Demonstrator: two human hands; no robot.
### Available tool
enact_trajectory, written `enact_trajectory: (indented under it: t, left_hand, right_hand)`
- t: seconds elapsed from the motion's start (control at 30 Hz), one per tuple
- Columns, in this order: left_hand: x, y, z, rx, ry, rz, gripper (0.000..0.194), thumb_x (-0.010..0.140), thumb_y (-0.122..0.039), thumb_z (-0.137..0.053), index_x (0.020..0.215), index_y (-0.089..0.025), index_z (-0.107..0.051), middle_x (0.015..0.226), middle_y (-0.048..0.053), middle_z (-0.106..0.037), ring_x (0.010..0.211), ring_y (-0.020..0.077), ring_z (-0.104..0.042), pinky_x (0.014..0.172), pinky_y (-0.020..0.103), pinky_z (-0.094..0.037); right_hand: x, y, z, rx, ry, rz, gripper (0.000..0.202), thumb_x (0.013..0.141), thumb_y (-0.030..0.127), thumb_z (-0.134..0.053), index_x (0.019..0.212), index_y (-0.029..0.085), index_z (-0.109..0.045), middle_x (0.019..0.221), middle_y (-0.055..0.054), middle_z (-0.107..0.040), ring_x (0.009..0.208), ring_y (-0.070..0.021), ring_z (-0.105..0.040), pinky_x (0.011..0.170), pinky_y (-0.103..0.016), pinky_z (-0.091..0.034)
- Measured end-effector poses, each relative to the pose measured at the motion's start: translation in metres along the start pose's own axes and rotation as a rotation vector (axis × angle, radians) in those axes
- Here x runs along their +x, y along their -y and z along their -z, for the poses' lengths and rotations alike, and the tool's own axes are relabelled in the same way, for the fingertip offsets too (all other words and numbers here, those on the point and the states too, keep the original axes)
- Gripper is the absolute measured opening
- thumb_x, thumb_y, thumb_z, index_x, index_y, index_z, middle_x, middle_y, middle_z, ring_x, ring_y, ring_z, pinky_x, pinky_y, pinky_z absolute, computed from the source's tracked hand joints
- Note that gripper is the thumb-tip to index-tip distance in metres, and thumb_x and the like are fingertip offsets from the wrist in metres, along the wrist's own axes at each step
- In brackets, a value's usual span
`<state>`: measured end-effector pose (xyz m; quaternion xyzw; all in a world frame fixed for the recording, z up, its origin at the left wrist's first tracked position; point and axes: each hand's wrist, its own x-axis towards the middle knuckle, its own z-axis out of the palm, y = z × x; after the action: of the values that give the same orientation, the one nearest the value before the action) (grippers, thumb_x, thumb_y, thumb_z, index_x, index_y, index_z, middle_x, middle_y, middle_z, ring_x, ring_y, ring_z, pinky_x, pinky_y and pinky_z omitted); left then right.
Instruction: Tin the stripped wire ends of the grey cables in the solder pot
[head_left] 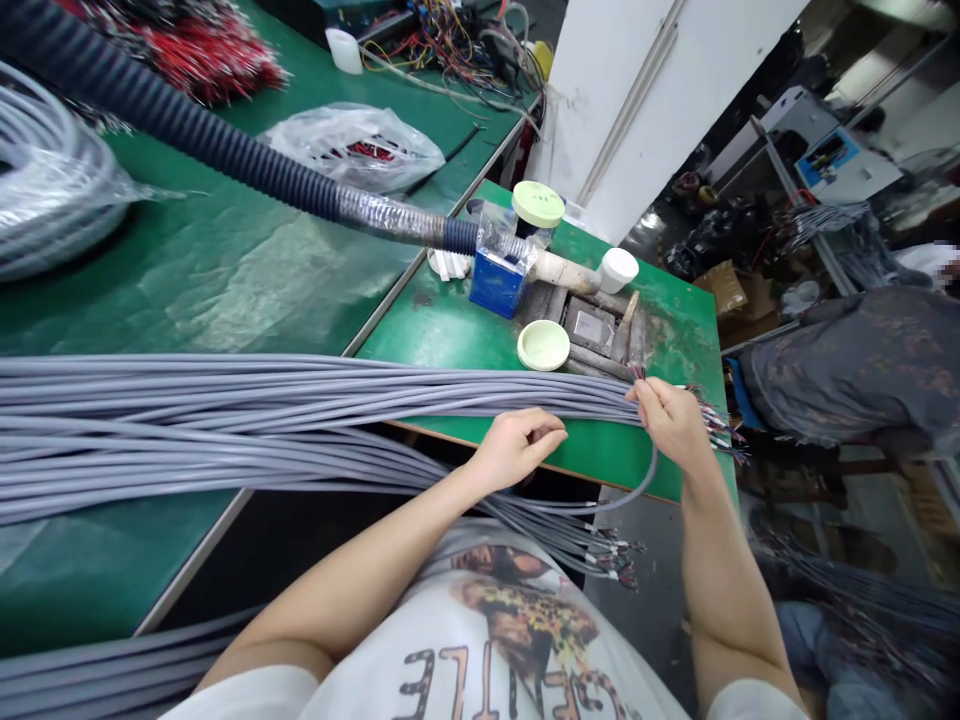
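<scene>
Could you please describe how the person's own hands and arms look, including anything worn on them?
Both the left hand and the right hand are bare, with no gloves, rings or watch visible. The forearms are bare too, below short white sleeves. These belong to a white T-shirt with large lettering and a multicoloured print.

A clear plastic bag [352, 140] lies near a heap of red wires [210, 55].

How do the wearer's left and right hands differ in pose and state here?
The right hand pinches a gray cable; the left hand, loosely curled, shows nothing in its grip. The right hand is near the colored wire ends; the left hand is farther left. Both are bare.
</scene>
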<state>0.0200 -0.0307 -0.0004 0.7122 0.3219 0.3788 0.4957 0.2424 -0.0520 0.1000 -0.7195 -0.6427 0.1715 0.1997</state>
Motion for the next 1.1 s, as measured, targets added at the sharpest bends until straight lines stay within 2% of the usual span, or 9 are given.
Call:
enact_trajectory:
  t: [0.13,0.23,0.37,0.47,0.57,0.73,0.87,0.93,1.1]
  left_hand:
    - [-0.002,0.0,0.0,0.022,0.006,-0.01,0.02,0.088,-0.03,-0.056,0.083,-0.016,-0.069,0.071,0.002,-0.065,0.056,0.0089,-0.049,0.057,0.022,-0.041]
    - [-0.003,-0.002,0.0,0.071,0.013,-0.048,0.021,0.09,-0.03,-0.055,0.083,-0.016,-0.069,0.071,0.002,-0.066,0.057,0.0096,-0.051,0.06,0.023,-0.042]
    - [0.0,-0.003,-0.005,0.323,-0.002,-0.258,0.02,0.092,-0.028,-0.052,0.092,-0.017,-0.069,0.082,0.006,-0.07,0.075,0.0153,-0.056,0.073,0.03,-0.043]
    - [0.011,-0.003,-0.013,0.577,-0.041,-0.362,0.022,0.092,-0.028,-0.05,0.103,-0.019,-0.067,0.096,0.008,-0.07,0.089,0.0205,-0.055,0.075,0.035,-0.038]
    - [0.025,-0.004,-0.021,0.775,-0.048,-0.37,0.021,0.092,-0.027,-0.049,0.104,-0.019,-0.065,0.1,0.009,-0.067,0.093,0.0241,-0.052,0.073,0.038,-0.033]
    - [0.041,-0.01,-0.032,0.895,0.014,-0.342,0.017,0.091,-0.028,-0.052,0.096,-0.017,-0.064,0.094,0.01,-0.062,0.093,0.0262,-0.048,0.074,0.04,-0.031]
    - [0.045,-0.018,-0.035,0.922,0.058,-0.329,0.015,0.09,-0.028,-0.054,0.096,-0.016,-0.062,0.094,0.01,-0.058,0.095,0.0266,-0.047,0.076,0.04,-0.031]
    - [0.045,-0.022,-0.036,0.897,0.068,-0.321,0.015,0.091,-0.028,-0.052,0.092,-0.016,-0.06,0.094,0.01,-0.057,0.095,0.0258,-0.047,0.076,0.039,-0.031]
    - [0.037,-0.032,-0.037,0.764,0.05,-0.362,0.019,0.095,-0.027,-0.043,0.094,-0.015,-0.057,0.093,0.008,-0.061,0.09,0.0218,-0.05,0.075,0.038,-0.031]
  right_hand:
    - [-0.061,-0.025,0.008,0.109,-0.072,-0.153,0.044,0.093,0.051,-0.037,0.07,0.02,-0.058,0.05,0.002,-0.048,0.047,-0.0131,-0.048,0.05,-0.025,-0.037]
    - [-0.122,-0.07,0.01,0.208,-0.105,-0.378,0.046,0.091,0.055,-0.039,0.063,0.023,-0.056,0.045,0.001,-0.049,0.042,-0.0153,-0.049,0.048,-0.027,-0.04]
    - [-0.198,-0.137,-0.001,-0.051,0.03,-0.719,0.048,0.08,0.062,-0.05,0.047,0.027,-0.055,0.045,-0.005,-0.059,0.044,-0.0242,-0.059,0.049,-0.035,-0.045]
    - [-0.226,-0.151,-0.017,-0.085,0.11,-0.754,0.046,0.078,0.062,-0.051,0.049,0.027,-0.056,0.049,-0.005,-0.062,0.048,-0.0252,-0.061,0.048,-0.035,-0.045]
    - [-0.219,-0.123,-0.038,0.115,0.212,-0.594,0.042,0.084,0.056,-0.048,0.065,0.023,-0.064,0.059,-0.004,-0.067,0.058,-0.0216,-0.064,0.058,-0.032,-0.048]
    - [-0.163,-0.05,-0.08,0.632,0.472,-0.349,0.028,0.087,0.04,-0.053,0.091,0.018,-0.069,0.071,-0.003,-0.07,0.057,-0.0152,-0.063,0.057,-0.026,-0.047]
    - [-0.125,-0.018,-0.106,0.891,0.578,-0.213,0.027,0.088,0.036,-0.054,0.1,0.015,-0.067,0.076,-0.004,-0.071,0.054,-0.0125,-0.063,0.059,-0.026,-0.046]
    - [-0.111,-0.012,-0.109,1.042,0.491,-0.221,0.032,0.088,0.041,-0.055,0.104,0.016,-0.065,0.076,-0.005,-0.071,0.052,-0.0124,-0.062,0.058,-0.026,-0.046]
    - [-0.086,-0.016,-0.084,1.327,0.031,-0.282,0.037,0.085,0.046,-0.058,0.115,0.023,-0.058,0.085,-0.005,-0.072,0.056,-0.0145,-0.063,0.055,-0.028,-0.05]
